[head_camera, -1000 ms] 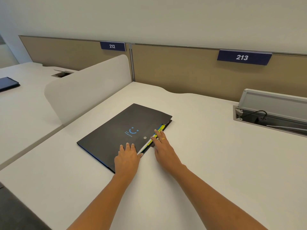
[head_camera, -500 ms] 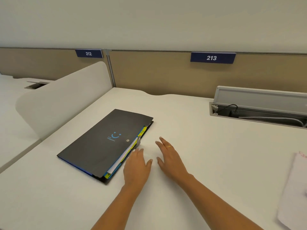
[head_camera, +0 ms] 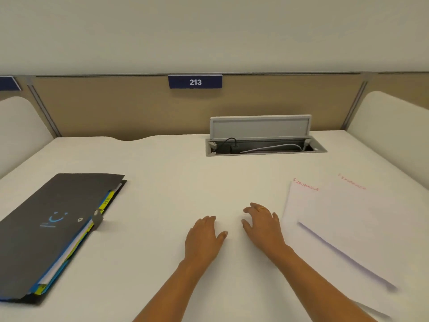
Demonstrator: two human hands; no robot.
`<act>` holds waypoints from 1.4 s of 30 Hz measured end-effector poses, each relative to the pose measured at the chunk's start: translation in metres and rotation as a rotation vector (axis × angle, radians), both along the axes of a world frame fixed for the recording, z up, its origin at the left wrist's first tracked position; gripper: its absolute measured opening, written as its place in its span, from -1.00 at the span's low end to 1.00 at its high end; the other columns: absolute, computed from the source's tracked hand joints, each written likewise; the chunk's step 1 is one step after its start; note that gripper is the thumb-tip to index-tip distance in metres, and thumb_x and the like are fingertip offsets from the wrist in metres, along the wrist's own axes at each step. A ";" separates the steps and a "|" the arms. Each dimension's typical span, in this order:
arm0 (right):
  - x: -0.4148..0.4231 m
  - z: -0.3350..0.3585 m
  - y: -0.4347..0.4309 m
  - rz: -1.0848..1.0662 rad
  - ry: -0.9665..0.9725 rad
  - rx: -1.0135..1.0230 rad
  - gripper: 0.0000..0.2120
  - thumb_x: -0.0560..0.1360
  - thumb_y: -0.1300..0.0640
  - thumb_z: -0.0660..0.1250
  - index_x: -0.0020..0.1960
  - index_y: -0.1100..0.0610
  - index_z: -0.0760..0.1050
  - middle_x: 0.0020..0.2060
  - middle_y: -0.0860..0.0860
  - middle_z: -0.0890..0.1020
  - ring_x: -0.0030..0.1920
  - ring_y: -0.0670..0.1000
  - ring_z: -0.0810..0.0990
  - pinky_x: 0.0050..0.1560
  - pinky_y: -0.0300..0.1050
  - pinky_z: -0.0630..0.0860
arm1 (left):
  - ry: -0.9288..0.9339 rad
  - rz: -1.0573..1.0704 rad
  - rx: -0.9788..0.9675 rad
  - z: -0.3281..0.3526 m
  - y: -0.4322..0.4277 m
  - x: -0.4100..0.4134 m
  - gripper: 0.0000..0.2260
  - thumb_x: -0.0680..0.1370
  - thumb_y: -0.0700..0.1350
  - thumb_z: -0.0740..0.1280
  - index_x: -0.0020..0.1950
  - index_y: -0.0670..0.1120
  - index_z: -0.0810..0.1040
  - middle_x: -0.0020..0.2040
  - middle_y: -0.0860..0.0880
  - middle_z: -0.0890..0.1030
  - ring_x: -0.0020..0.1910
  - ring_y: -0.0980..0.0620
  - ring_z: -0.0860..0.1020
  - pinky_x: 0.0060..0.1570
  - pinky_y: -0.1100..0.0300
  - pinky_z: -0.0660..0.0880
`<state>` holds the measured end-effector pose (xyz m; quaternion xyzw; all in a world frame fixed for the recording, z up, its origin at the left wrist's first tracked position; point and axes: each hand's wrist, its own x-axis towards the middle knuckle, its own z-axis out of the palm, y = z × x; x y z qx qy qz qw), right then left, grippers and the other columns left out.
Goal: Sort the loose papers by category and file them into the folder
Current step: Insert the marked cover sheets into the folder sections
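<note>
Both hands have left the folder [head_camera: 53, 228], a matte black card cover closed over blue and yellow dividers. Right of it, the left hand [head_camera: 204, 238] and right hand [head_camera: 262, 224] are loose and empty. Farther right lie thin white papers [head_camera: 336, 219] headed FINANCE, probably next to file.

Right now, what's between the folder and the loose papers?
In the head view, only the left hand and right hand lie between folder and papers, over bare desk.

white desk [head_camera: 162, 173], open cable hatch [head_camera: 262, 140], tan partition [head_camera: 116, 108], sign 213 [head_camera: 195, 82]
</note>
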<state>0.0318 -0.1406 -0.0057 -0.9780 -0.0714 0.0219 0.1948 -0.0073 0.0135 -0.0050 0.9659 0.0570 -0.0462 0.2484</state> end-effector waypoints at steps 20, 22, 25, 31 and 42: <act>-0.032 -0.016 -0.166 -0.221 0.143 0.049 -0.49 0.57 -0.20 0.06 0.48 -0.07 0.16 0.52 -0.11 0.07 0.53 -0.08 -0.05 0.47 0.14 -0.18 | 0.137 0.063 -0.725 0.017 -0.140 0.027 -0.52 0.53 -0.01 0.31 0.41 -0.04 0.29 0.32 -0.11 0.45 0.28 -0.07 0.43 0.25 0.11 0.36; -0.033 -0.017 -0.162 -0.201 0.123 0.072 -0.53 0.58 -0.16 0.07 0.46 -0.08 0.22 0.50 -0.13 0.14 0.52 -0.10 0.00 0.48 0.10 -0.15 | 0.160 0.144 -0.835 0.017 -0.142 0.032 -0.51 0.51 -0.04 0.34 0.40 -0.06 0.28 0.32 -0.12 0.44 0.25 -0.10 0.45 0.28 0.04 0.38; -0.033 -0.014 -0.158 -0.168 0.024 0.103 -0.61 0.60 -0.10 0.11 0.36 -0.01 0.40 0.39 -0.09 0.40 0.44 -0.07 0.28 0.42 -0.06 0.14 | 0.181 0.208 -0.878 0.012 -0.143 0.038 -0.48 0.50 -0.10 0.37 0.40 -0.09 0.27 0.34 -0.14 0.41 0.25 -0.11 0.45 0.29 -0.03 0.39; -0.012 -0.003 -0.183 -0.500 -0.157 0.181 -0.66 0.56 0.00 0.22 0.30 0.07 0.45 0.36 0.04 0.43 0.40 0.04 0.32 0.35 -0.03 0.22 | 0.206 0.260 -0.927 0.005 -0.140 0.048 -0.50 0.49 -0.14 0.37 0.38 -0.11 0.29 0.26 -0.16 0.47 0.14 -0.09 0.50 0.19 0.03 0.47; -0.008 -0.005 -0.175 -0.607 0.150 0.156 -0.28 0.47 -0.14 0.31 0.49 0.10 0.10 0.47 0.12 0.19 0.49 0.11 0.10 0.45 0.08 0.10 | 0.299 0.096 -0.903 0.006 -0.145 0.057 -0.63 0.52 -0.16 0.33 0.31 -0.19 0.41 0.22 -0.14 0.55 0.10 -0.12 0.55 0.06 0.10 0.49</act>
